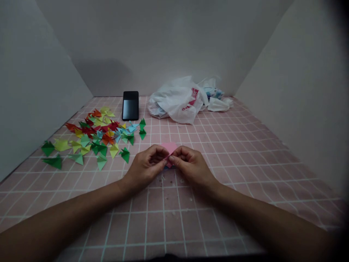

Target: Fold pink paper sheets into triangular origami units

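Observation:
A small piece of pink paper (169, 147) stands between my two hands near the middle of the table. My left hand (147, 163) pinches its left side between thumb and fingertips. From the other side, my right hand (192, 165) pinches the same paper, and the fingertips of both hands nearly meet. The fingers cover part of the paper, so its folds are hard to make out. Something blue shows in a thin strip on the table just under the hands. Several folded paper cranes (102, 148) in green, yellow, red, orange and blue lie to the left.
Behind the cranes lies a black smartphone (130, 106). A crumpled white plastic bag (177, 100) with red print rests at the back, beside smaller crumpled wrapping (218, 103). A pink checked cloth (245, 160) covers the table, with pale walls on three sides.

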Demonstrator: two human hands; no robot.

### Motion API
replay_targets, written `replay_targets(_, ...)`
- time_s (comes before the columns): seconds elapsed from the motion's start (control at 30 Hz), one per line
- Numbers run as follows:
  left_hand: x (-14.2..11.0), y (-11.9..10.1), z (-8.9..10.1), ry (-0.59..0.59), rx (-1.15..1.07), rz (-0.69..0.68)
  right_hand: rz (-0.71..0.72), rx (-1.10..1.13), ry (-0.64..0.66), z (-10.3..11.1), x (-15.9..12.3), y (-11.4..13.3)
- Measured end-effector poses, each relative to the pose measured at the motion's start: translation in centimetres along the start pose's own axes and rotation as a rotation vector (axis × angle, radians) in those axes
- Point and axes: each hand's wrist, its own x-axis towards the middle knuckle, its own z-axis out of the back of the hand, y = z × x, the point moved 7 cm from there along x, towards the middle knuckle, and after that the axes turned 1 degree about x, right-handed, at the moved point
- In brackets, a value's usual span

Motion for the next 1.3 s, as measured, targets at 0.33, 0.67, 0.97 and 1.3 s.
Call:
replay_targets(0.33, -0.3, 0.1, 0.0, 0.048, -0.048, 0.024, 0.038, -0.096, 0.001, 0.3, 0.1, 0.1)
replay_targets(0.67, -0.2, 0.1, 0.2, 0.018, -0.066, 0.073, 0.069, -0.156, 0.052, 0.1, 0.3, -0.2)
replay_targets(0.97, -0.1, 0.5, 0.1, -0.003, -0.162, 0.122, 0.138, -0.249, 0.103, -0.1, 0.3, 0.1)
replay_targets(1.3, -0.1, 0.3, 0.2, -0.008, -0.199, 0.129, 0.322, -0.437, 0.122, -0.5, -0.3, 1.7)
